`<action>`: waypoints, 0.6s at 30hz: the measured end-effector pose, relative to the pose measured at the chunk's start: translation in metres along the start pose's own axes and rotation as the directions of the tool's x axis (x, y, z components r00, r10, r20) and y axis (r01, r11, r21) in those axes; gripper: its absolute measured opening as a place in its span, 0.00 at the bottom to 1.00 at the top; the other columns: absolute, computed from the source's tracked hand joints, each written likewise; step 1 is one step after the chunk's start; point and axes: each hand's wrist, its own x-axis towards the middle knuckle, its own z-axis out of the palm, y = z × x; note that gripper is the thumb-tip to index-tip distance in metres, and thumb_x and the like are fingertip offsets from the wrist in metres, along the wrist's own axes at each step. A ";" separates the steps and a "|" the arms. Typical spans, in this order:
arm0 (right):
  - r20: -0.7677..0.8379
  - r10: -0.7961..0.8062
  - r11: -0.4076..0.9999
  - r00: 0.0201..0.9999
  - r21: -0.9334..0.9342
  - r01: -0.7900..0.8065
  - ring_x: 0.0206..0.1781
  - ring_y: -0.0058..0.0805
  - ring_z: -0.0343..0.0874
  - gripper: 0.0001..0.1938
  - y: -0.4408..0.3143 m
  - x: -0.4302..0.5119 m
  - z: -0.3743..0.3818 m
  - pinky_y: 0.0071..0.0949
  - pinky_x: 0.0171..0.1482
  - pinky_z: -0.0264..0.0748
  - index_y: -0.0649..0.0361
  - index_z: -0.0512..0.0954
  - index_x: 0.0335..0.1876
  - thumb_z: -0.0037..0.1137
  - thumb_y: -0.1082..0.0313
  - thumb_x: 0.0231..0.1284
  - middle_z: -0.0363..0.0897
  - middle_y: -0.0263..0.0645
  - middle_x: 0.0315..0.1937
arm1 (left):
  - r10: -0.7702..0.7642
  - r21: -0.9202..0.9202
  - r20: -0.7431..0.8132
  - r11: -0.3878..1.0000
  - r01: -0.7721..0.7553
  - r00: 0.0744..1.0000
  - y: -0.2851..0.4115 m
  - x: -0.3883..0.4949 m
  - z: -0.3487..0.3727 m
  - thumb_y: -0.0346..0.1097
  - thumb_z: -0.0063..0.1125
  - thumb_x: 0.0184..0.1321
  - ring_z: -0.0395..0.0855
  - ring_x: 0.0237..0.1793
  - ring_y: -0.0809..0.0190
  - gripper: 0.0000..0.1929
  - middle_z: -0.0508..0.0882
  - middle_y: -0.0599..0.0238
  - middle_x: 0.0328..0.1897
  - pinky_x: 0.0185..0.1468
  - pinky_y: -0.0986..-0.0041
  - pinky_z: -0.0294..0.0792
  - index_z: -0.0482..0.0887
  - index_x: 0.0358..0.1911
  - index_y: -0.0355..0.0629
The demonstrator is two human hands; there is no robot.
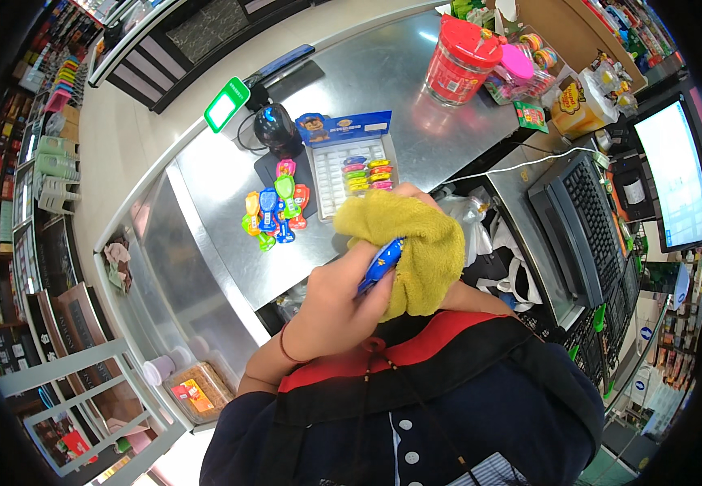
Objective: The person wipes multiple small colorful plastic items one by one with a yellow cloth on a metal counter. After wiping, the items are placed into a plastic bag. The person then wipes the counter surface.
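My left hand (339,304) grips a small blue plastic item (381,265) between thumb and fingers, pressed against a yellow-green cloth (427,261). Most of my right hand (415,193) is hidden behind that cloth, which it holds; some fingers show at the top edge. Just beyond the cloth lies an open display box (330,182) with a blue printed lid and a white slotted tray, where several colourful small items (380,170) stand in two columns. To the box's left, several more coloured plastic items (268,206) lie in a loose pile, partly on a dark scanner base.
A black scanner (278,130) and a green-framed display (227,104) stand behind the pile on the metal counter (217,176). Farther right are a red-lidded tub (461,61) and candy containers (521,64). A keyboard (600,222) and monitor (673,176) are at the right, with plastic bags (475,234) below the counter edge.
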 end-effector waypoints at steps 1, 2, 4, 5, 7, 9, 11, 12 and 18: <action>0.007 -0.054 0.997 0.998 -0.046 0.055 0.52 0.31 0.73 0.24 0.000 -0.001 0.001 0.30 0.54 0.70 0.71 0.69 0.55 0.61 0.71 0.53 0.73 0.46 0.49 | -0.005 -0.091 -0.009 0.996 0.004 1.000 -0.001 0.000 0.000 0.27 0.58 0.56 0.83 0.27 0.54 0.14 0.81 0.54 0.28 0.31 0.71 0.72 0.76 0.46 0.34; 0.003 0.045 0.993 0.999 -0.108 -0.044 0.52 0.31 0.73 0.25 0.000 -0.003 0.002 0.30 0.55 0.69 0.71 0.67 0.57 0.61 0.70 0.54 0.73 0.46 0.50 | -0.012 -0.182 -0.026 0.983 0.007 1.000 -0.003 0.000 0.000 0.27 0.56 0.58 0.83 0.26 0.57 0.13 0.81 0.55 0.28 0.31 0.73 0.72 0.77 0.46 0.34; -0.074 0.211 0.974 0.975 -0.072 -0.217 0.53 0.31 0.73 0.29 -0.007 -0.011 0.008 0.30 0.56 0.69 0.71 0.64 0.60 0.62 0.68 0.55 0.73 0.46 0.51 | -0.012 -0.267 -0.022 0.964 0.006 1.000 -0.006 0.000 0.000 0.27 0.54 0.61 0.79 0.25 0.67 0.12 0.81 0.60 0.30 0.32 0.78 0.70 0.77 0.49 0.33; -0.140 0.279 0.960 0.950 0.034 -0.277 0.53 0.31 0.74 0.30 -0.009 -0.015 0.012 0.30 0.56 0.69 0.71 0.62 0.61 0.62 0.68 0.56 0.73 0.46 0.51 | -0.010 -0.276 -0.042 0.961 -0.003 0.999 -0.007 0.000 0.002 0.27 0.54 0.61 0.79 0.25 0.69 0.12 0.81 0.61 0.29 0.32 0.78 0.69 0.77 0.49 0.33; -0.291 0.399 0.862 0.870 0.444 -0.246 0.52 0.30 0.75 0.30 -0.008 -0.018 0.021 0.29 0.54 0.71 0.70 0.61 0.62 0.61 0.67 0.57 0.74 0.44 0.50 | 0.005 -0.301 -0.101 0.953 -0.035 0.995 -0.009 -0.001 0.009 0.27 0.54 0.61 0.77 0.25 0.71 0.12 0.81 0.61 0.29 0.31 0.80 0.69 0.77 0.49 0.33; -0.377 0.303 0.928 0.876 0.326 -0.180 0.50 0.30 0.76 0.25 -0.007 -0.020 0.024 0.29 0.52 0.73 0.66 0.63 0.59 0.58 0.66 0.60 0.74 0.43 0.48 | -0.107 -0.341 -0.151 0.939 0.050 0.983 -0.008 -0.005 0.015 0.30 0.53 0.63 0.76 0.27 0.72 0.13 0.81 0.62 0.31 0.33 0.80 0.68 0.76 0.50 0.33; -0.387 0.251 0.956 0.887 0.243 -0.165 0.48 0.30 0.77 0.20 -0.006 -0.020 0.027 0.29 0.51 0.75 0.64 0.65 0.56 0.55 0.67 0.62 0.75 0.42 0.47 | -0.123 -0.414 -0.225 0.910 0.019 0.967 -0.009 -0.005 0.015 0.34 0.51 0.65 0.76 0.29 0.72 0.15 0.82 0.63 0.33 0.35 0.80 0.68 0.75 0.51 0.33; -0.378 0.268 0.947 0.886 0.271 -0.171 0.48 0.30 0.78 0.19 -0.006 -0.019 0.029 0.29 0.51 0.75 0.65 0.66 0.56 0.54 0.68 0.62 0.75 0.42 0.48 | -0.085 -0.458 -0.272 0.888 -0.052 0.958 -0.009 -0.005 0.014 0.37 0.50 0.66 0.76 0.31 0.72 0.16 0.82 0.62 0.35 0.36 0.80 0.68 0.75 0.52 0.33; -0.248 0.388 0.802 0.888 0.566 -0.192 0.52 0.28 0.76 0.27 -0.010 -0.010 0.021 0.27 0.53 0.73 0.66 0.62 0.64 0.56 0.74 0.59 0.72 0.42 0.55 | -0.061 -0.387 -0.393 0.916 -0.105 0.917 -0.009 0.009 0.006 0.42 0.46 0.69 0.78 0.45 0.62 0.20 0.80 0.55 0.46 0.48 0.72 0.69 0.73 0.54 0.32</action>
